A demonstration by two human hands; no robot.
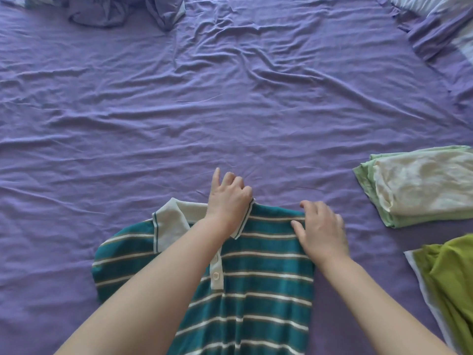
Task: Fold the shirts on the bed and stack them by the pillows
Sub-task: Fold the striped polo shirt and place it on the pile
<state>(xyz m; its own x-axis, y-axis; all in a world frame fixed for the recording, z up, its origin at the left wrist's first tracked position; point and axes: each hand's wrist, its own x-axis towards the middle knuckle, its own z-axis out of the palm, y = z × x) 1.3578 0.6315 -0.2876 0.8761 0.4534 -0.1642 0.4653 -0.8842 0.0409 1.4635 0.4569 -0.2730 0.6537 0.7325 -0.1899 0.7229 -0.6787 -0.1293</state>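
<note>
Risk is the right side fold slipping open if the polo shirt [230,285], lying near the bed's [230,111] front edge, gets tugged: left hand [229,198] pinches the collar, right hand [322,231] presses flat, fingers straight. No containers; folded pale shirts [414,185] sit stacked to the right

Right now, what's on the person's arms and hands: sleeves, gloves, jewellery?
Nothing worn shows. The left hand and right hand are bare, with no gloves, rings or watch in view. Both forearms are uncovered to the frame's bottom edge; no sleeve is visible.
</note>
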